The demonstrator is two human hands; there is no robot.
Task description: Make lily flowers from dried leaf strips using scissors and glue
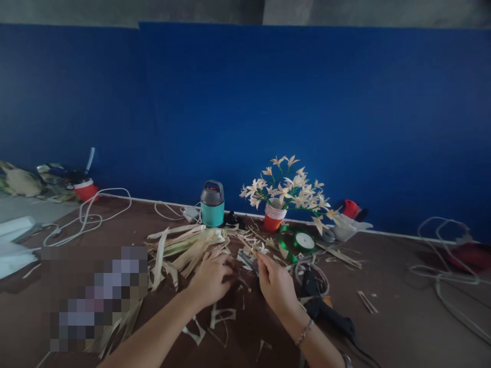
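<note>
My left hand (210, 278) rests palm down on the brown table (402, 327), fingers curled over the edge of a pile of dried leaf strips (187, 245). My right hand (274, 283), with a bracelet on the wrist, pinches a thin pale strip (247, 245) that slants up to the left. What lies under the left fingers is hidden.
A red cup of handmade pale flowers (286, 191) stands behind the hands, beside a teal jar (212, 204) and a green ribbon roll (303, 240). A black glue gun (320, 306) lies right of my right wrist. White cables (82, 217) trail left and right. Leaf scraps litter the table.
</note>
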